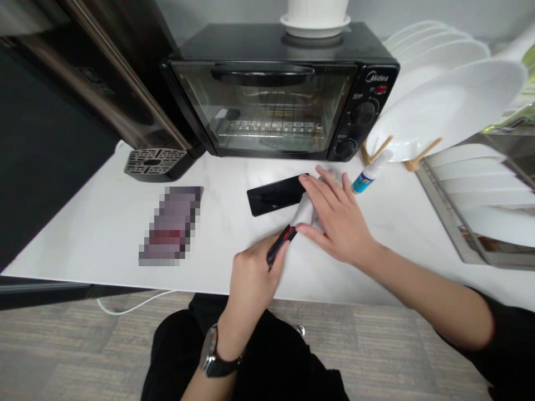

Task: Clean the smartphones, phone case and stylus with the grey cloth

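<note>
"What's nearest?"
"The left hand (254,273), fingers curled around a black-and-red tool (279,247)."
"And the right hand (334,217)?"
"Spread wide over a white cloth (305,213) on the counter (221,234)."
"The phone (271,196)?"
"By its fingertips."
"Farther?"
"A small bottle (365,179) beside that hand, then the toaster oven (273,92)."
</note>
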Available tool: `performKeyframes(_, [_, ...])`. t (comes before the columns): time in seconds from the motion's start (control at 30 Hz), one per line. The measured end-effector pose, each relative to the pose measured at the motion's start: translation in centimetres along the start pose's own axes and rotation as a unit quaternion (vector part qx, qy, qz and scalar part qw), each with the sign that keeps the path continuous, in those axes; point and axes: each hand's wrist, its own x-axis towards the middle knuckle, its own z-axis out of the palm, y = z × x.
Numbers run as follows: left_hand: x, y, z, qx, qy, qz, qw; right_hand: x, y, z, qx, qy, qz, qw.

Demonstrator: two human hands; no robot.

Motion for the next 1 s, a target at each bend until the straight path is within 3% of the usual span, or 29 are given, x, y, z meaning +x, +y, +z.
performKeyframes(0.03, [0.0, 0.1, 0.0, -0.005, 0.0, 0.004, 1.0, 0.0, 0.1, 0.1, -0.006, 0.008, 0.015, 1.0])
performKeyframes(0.1, [0.0, 0.0, 0.1, -0.005, -0.001, 0.007, 1.0, -0.1, -0.6, 0.1, 0.006, -0.011, -0.02, 1.0])
performKeyframes(0.27, [-0.3, -0.9, 0.3, 0.04, 0.005, 0.006, 0.999, -0.8, -3.5, -0.6, 0.057, -0.113, -0.245, 0.961])
performKeyframes(0.33, [-0.3, -0.8, 0.2, 0.033, 0.0, 0.001, 0.999, -0.6, -3.0, -0.8, 0.061, -0.099, -0.219, 0.969])
performKeyframes(0.43, [-0.1, -0.3, 0.0, 0.005, -0.007, -0.015, 1.0, -0.1, -1.0, -0.8, 0.034, -0.038, -0.076, 0.996])
performKeyframes(0.5, [0.0, 0.0, -0.1, -0.004, -0.007, -0.015, 1.0, 0.0, -0.1, -0.8, 0.018, -0.005, -0.022, 1.0])
performKeyframes(0.57, [0.0, 0.1, -0.1, -0.003, -0.004, -0.006, 1.0, 0.0, -0.2, -0.8, 0.029, 0.0, -0.04, 0.999])
performKeyframes(0.77, [-0.2, -0.7, 0.1, 0.046, 0.012, 0.048, 0.998, -0.5, -2.3, -0.6, 0.09, -0.017, -0.239, 0.967])
performKeyframes(0.83, [-0.3, -0.7, 0.1, 0.046, 0.007, 0.045, 0.998, -0.3, -1.7, -0.6, 0.083, -0.007, -0.223, 0.971])
performKeyframes(1.0, [-0.2, -0.3, 0.1, -0.006, -0.006, 0.017, 1.0, 0.3, 0.3, -0.7, 0.031, 0.038, -0.042, 0.998])
